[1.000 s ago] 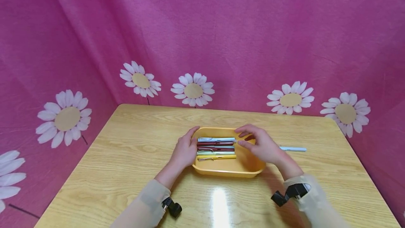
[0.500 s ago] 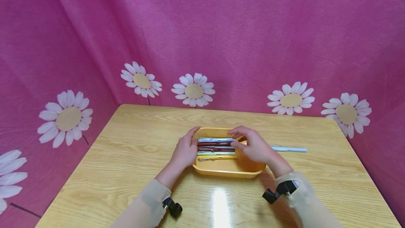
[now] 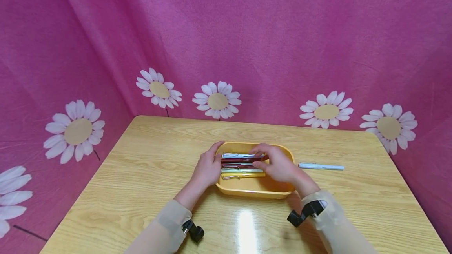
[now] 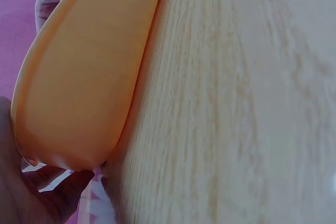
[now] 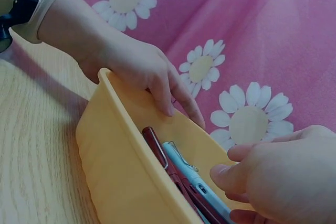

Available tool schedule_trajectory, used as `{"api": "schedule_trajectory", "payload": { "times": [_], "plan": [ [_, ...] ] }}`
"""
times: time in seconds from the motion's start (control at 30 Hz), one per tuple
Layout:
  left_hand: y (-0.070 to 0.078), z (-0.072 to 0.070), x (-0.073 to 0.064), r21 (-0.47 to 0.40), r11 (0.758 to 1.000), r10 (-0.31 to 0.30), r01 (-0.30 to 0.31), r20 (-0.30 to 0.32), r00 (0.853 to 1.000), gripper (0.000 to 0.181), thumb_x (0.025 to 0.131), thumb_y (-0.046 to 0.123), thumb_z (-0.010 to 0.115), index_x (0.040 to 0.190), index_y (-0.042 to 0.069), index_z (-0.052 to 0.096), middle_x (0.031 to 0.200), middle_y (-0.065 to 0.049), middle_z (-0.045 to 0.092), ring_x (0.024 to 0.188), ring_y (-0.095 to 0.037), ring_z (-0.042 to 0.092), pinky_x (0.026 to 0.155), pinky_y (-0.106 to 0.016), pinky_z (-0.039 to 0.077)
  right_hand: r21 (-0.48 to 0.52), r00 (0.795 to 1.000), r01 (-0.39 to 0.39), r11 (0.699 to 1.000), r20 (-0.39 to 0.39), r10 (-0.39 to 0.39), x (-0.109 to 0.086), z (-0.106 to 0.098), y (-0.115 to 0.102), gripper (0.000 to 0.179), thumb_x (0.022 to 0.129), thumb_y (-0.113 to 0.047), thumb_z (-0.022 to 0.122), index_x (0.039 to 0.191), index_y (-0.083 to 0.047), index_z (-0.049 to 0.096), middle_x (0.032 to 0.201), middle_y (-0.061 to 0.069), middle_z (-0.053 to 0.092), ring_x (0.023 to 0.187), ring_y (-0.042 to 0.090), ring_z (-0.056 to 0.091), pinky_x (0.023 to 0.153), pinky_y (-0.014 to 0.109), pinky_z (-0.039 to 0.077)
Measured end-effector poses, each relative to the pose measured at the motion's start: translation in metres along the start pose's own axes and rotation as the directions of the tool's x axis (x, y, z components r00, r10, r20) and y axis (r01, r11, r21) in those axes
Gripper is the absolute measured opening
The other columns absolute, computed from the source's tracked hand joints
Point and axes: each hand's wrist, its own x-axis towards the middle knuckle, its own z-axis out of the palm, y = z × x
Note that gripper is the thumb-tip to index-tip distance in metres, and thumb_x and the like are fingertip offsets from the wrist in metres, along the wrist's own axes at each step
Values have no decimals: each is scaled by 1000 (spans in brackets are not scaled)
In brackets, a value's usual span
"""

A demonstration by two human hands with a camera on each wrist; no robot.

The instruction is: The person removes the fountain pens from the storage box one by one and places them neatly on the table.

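Observation:
In the head view a yellow plastic tray (image 3: 254, 194) sits on the table. My left hand (image 3: 207, 167) grips its left end, thumb over the rim and fingers outside, as the left wrist view also shows. Several clipped pens lie side by side in it: a light blue pen (image 3: 234, 155), dark red pens (image 3: 234, 160), a pale green pen (image 3: 245, 171) and a yellow pen (image 3: 247, 175). Above their right ends hovers my right hand (image 3: 279, 166), thumb and fingers bent and apart; contact with the pens is unclear. In the right wrist view, my right hand (image 5: 286, 174) is beside the light blue pen (image 5: 197, 179).
Another light blue pen (image 3: 322, 166) lies on the wooden table (image 3: 159, 148), just right of the tray. A pink curtain (image 3: 226, 42) with white flowers stands behind the table's back edge. Each wrist wears a black camera.
My right hand has moved left, farther over the pens in the tray, uncovering more of the loose light blue pen on the table. My left hand has stayed at the tray's left end.

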Motion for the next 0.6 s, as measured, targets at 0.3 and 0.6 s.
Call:
{"api": "schedule_trajectory", "payload": {
  "times": [0.3, 0.6],
  "plan": [
    [0, 0, 0, 3, 1000, -12, 12, 0, 1000, 48, 109, 10, 46, 156, 18, 54, 140, -19, 66, 130, -37, 60, 111, -54, 44, 27, 999, -3, 1000, 49, 2, 2, 9, -6, 27, 95, 5, 73, 122, 5, 71, 116, 17, 73, 105, 34, 69, 93, 53, 56],
    [-2, 1, 1, 4, 1000, -16, 16, 3, 1000, 48, 108, 10, 47, 155, 18, 54, 139, -18, 67, 129, -35, 61, 110, -54, 46, 60, 996, -10, 998, 94, 4, 1, 19, -5, 24, 94, 5, 74, 118, 2, 73, 108, 14, 73, 99, 26, 69, 88, 42, 58]
  ]
}}
